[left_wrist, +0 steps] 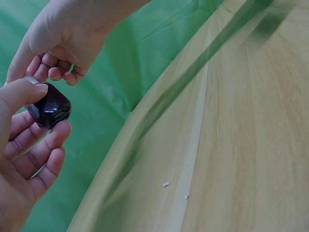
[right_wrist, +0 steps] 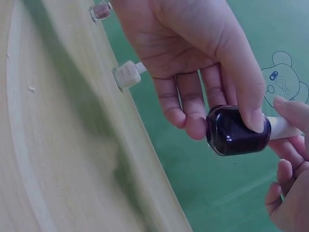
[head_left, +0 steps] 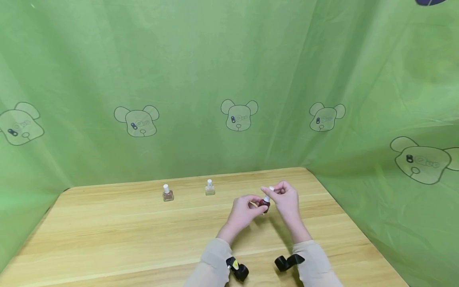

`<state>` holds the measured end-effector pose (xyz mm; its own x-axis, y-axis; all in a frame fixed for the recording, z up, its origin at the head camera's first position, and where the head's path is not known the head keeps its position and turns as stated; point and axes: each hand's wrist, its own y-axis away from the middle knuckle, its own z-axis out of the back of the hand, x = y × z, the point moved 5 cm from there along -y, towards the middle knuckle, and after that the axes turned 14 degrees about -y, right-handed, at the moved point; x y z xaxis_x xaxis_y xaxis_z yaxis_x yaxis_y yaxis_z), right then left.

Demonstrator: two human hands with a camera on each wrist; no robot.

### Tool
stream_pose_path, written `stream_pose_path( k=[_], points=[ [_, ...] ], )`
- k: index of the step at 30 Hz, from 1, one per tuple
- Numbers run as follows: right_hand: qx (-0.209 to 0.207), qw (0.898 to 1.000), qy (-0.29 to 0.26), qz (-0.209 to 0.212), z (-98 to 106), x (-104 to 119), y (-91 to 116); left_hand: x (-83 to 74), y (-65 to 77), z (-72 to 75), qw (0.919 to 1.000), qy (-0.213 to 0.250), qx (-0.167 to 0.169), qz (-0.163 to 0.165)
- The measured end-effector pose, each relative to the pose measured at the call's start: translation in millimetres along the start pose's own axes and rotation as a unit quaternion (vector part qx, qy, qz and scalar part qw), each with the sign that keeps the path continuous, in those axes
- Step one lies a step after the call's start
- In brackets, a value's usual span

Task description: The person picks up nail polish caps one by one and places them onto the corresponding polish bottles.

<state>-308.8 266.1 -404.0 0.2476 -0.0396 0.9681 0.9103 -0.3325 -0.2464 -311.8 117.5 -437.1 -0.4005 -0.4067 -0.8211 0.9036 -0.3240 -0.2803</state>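
Note:
A dark red nail polish bottle (right_wrist: 236, 135) with a white cap (right_wrist: 284, 128) is held tilted above the right part of the table. My left hand (head_left: 242, 213) grips the glass body between thumb and fingers. The thumb and fingers of my right hand (head_left: 287, 202) pinch the white cap. In the left wrist view the bottle shows almost black, and the cap is mostly hidden behind the left thumb. Whether the cap is loose on the neck I cannot tell.
On the wooden table (head_left: 118, 235) stand a pinkish-brown nail polish bottle (head_left: 167, 195) and a clear or pale one (head_left: 210, 189), both white-capped, left of my hands. A green curtain (head_left: 201, 79) with bear drawings hangs behind. Small white crumbs (left_wrist: 166, 184) lie on the wood.

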Motion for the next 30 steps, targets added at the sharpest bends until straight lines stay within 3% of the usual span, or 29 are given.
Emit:
stream_pose_path(
  k=[3,6,11,16,19,23,30],
  points=[
    [0.022,1.000,-0.014,-0.002,-1,-2,-2,-0.7,0.1,0.8,1.0000,0.003,-0.004,-0.001],
    [0.088,0.995,-0.039,-0.014,-2,-7,-5,-1.1,0.5,1.4,1.0000,0.008,-0.003,-0.004],
    [0.221,0.974,-0.043,-0.025,0,-12,-8,1.1,0.4,0.6,0.9997,0.021,0.010,0.010],
    [0.294,0.954,-0.048,-0.027,3,-13,-8,2.9,0.4,0.2,0.9990,0.036,0.020,0.018],
    [0.319,0.945,-0.061,-0.030,4,-12,-7,3.1,0.5,-0.4,0.9984,0.044,0.026,0.022],
    [0.327,0.941,-0.075,-0.040,5,-12,-6,2.7,0.7,-1.0,0.9984,0.045,0.029,0.021],
    [0.298,0.953,-0.051,-0.032,5,-8,-6,3.2,1.4,-1.7,0.9988,0.039,0.025,0.018]
  ],
)
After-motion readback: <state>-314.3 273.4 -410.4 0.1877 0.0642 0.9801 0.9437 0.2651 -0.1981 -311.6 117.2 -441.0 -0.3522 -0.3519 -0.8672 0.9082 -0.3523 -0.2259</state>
